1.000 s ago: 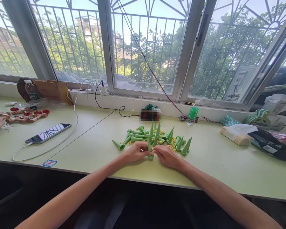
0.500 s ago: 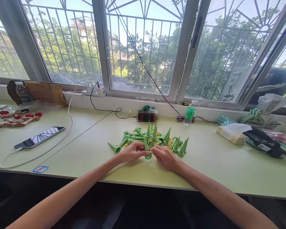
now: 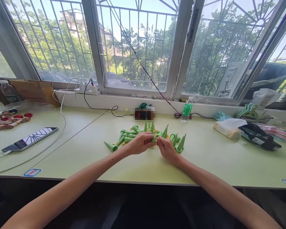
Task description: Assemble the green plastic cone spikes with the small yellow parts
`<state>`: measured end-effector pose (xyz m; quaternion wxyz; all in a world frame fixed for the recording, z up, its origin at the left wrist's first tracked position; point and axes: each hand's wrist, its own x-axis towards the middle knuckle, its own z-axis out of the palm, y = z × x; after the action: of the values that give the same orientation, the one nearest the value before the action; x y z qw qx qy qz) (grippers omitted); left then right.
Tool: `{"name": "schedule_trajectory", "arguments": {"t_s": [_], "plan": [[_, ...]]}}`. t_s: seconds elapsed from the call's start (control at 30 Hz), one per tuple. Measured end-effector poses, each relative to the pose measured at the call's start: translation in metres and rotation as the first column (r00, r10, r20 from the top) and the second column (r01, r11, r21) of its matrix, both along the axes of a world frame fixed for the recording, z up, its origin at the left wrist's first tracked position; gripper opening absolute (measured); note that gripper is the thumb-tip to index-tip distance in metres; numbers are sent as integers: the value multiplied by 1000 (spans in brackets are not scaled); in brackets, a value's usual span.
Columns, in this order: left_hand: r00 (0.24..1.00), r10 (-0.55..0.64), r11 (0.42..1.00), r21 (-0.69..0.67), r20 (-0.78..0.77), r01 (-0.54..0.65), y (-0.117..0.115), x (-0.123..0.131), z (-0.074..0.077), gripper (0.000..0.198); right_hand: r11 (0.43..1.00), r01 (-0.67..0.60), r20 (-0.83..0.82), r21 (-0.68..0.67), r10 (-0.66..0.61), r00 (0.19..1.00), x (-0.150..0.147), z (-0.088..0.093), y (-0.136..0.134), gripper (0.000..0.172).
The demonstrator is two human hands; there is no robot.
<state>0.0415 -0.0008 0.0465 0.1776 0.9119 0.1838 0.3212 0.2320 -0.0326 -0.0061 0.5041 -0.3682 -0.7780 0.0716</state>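
Observation:
My left hand (image 3: 141,143) is closed around a green plastic watering spike (image 3: 154,138), a hollow cone with a wide collar, tilted and partly covered by the fingers. Against it my right hand (image 3: 168,149) is closed in a pinch; whatever small piece it grips is hidden. Just beyond both hands lies a pile of like green spikes (image 3: 128,139), some on their sides, some standing points up. Small yellow pieces (image 3: 168,136) are scattered among them. One loose spike (image 3: 111,146) lies at the pile's left end.
A phone (image 3: 30,139) on a white cable lies at left, near wooden pieces with red balls (image 3: 19,116). Behind the pile stand a pixelated dark box (image 3: 143,114) and a green-labelled bottle (image 3: 187,109). A tissue box (image 3: 227,128) and black pouch (image 3: 259,137) lie at right.
Both hands have lifted slightly away from the table edge and moved a little right. The spike, upright before, now tilts, and the right fingers are curled more tightly. The view has shifted slightly.

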Motion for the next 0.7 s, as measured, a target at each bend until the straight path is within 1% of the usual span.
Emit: {"name": "schedule_trajectory", "arguments": {"t_s": [0.07, 0.13, 0.23, 0.33, 0.43, 0.57, 0.63, 0.7], "plan": [[999, -16, 993, 112, -43, 21, 4, 5, -1, 32, 997, 24, -41, -71, -27, 999, 2, 2, 1, 36], [998, -20, 985, 172, -66, 31, 5, 8, -5, 26, 991, 31, -64, -126, -39, 997, 3, 3, 2, 37], [1000, -14, 981, 194, -25, 19, 6, 11, -12, 24, 985, 24, -75, -171, -38, 996, 6, 3, 3, 39], [999, -4, 985, 170, 46, -4, 5, 11, -19, 31, 985, 26, -42, -168, -33, 999, 6, 2, 4, 40], [997, 9, 995, 94, 81, -17, 4, 9, -23, 38, 988, 22, 2, -154, -22, 1000, 6, 1, 4, 41], [992, 53, 997, -62, 116, -46, 5, 9, -24, 39, 990, 10, 23, -138, -7, 1000, 6, 0, 4, 41], [989, 65, 988, -150, 135, -45, 5, 10, -25, 38, 993, 12, 37, -118, -8, 999, 6, -1, 4, 40], [985, 63, 961, -275, 159, -17, 6, 10, -26, 35, 996, 16, 57, -93, -11, 998, 6, -2, 4, 40]]}}
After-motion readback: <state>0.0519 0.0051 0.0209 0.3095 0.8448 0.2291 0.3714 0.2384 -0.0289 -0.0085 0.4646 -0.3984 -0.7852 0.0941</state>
